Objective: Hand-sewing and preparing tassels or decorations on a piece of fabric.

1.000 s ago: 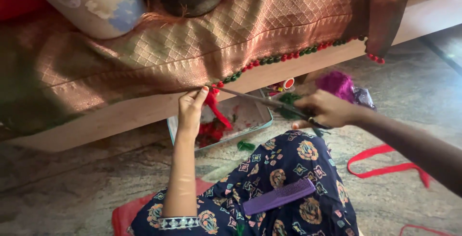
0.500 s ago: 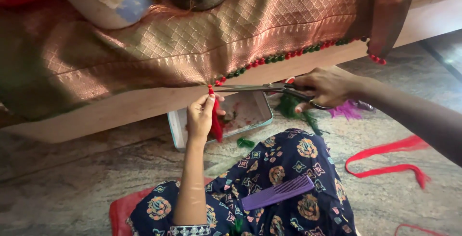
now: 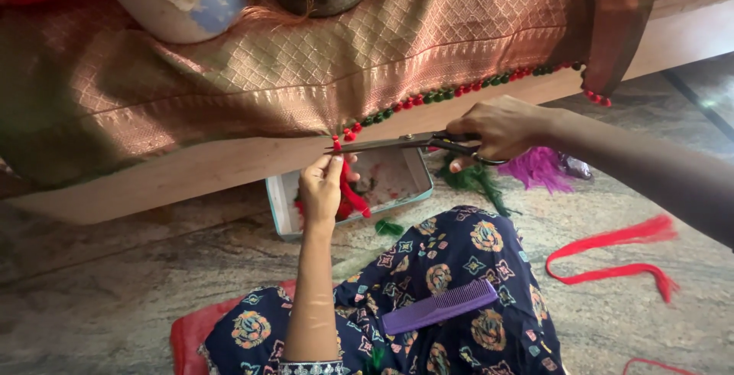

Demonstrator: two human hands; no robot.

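Left hand (image 3: 321,188) is raised under the fabric edge, fingers pinched together on a red thread tassel (image 3: 348,195) that hangs from the hem of the gold-brown woven cloth (image 3: 367,46). The tassel's long axis runs near vertical, top end at the hem, loose end trailing down past the palm toward the shallow tin tray (image 3: 397,188) on the floor.

Right hand (image 3: 497,126) holds the scissors (image 3: 397,143), fingers closed through the handle loops. The scissors' long axis is near horizontal, tips pointing to the person's left and ending at the top of the tassel, just above the left fingertips. Blade axis thus crosses the tassel axis at about a right angle. Blades look nearly closed; the exact gap is too small to tell. The left hand is the nearer one to the tassel; the right stays out at handle length.

Tassel: bright red, fine bundled threads, limp. Along the hem to the right, a row of small red and green beads (image 3: 459,92). A purple comb (image 3: 440,306) rests on the lap; loose red thread (image 3: 612,256) lies on the floor at right.
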